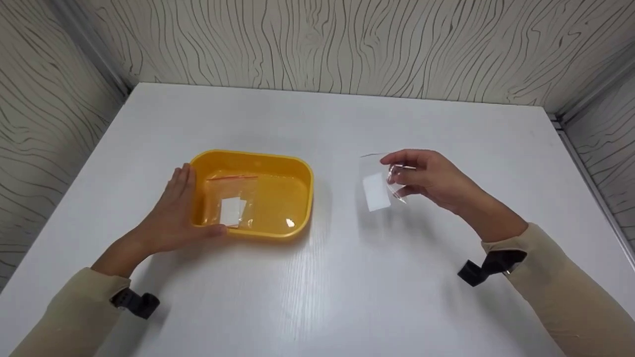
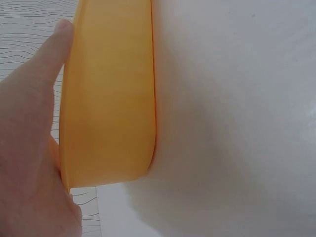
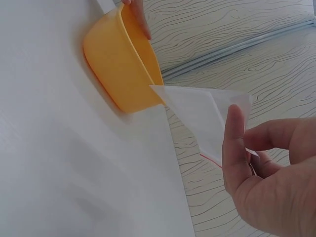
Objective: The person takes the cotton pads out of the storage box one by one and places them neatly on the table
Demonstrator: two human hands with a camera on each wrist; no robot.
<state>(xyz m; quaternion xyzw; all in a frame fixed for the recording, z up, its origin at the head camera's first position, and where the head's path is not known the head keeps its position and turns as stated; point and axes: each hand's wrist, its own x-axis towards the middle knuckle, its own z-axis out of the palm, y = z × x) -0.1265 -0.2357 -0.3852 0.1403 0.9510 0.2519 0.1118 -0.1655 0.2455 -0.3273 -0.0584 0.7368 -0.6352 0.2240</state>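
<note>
A yellow plastic basin (image 1: pixel 278 235) stands on the white table. My left hand (image 1: pixel 171 213) rests against its left end, fingers straight along the outer side and thumb stretched along the near rim. In the left wrist view, the thumb (image 2: pixel 47 54) lies at the rim. Inside the basin is a clear zip bag (image 1: pixel 211 198) with a red seal line and white paper pieces. To the basin's right, my right hand (image 1: pixel 431 178) pinches a second clear zip bag (image 1: pixel 369 166), holding it above the table. A white slip (image 1: pixel 377 192) shows in that bag; its red strip appears in the right wrist view.
The white table (image 1: pixel 307 297) ends at the back against a wood-grain patterned wall (image 1: pixel 317 44). Similar panels stand at both sides, with grey metal strips at the corners. A black wrist camera (image 1: pixel 136 303) sits on the left wrist, another (image 1: pixel 491 267) on the right.
</note>
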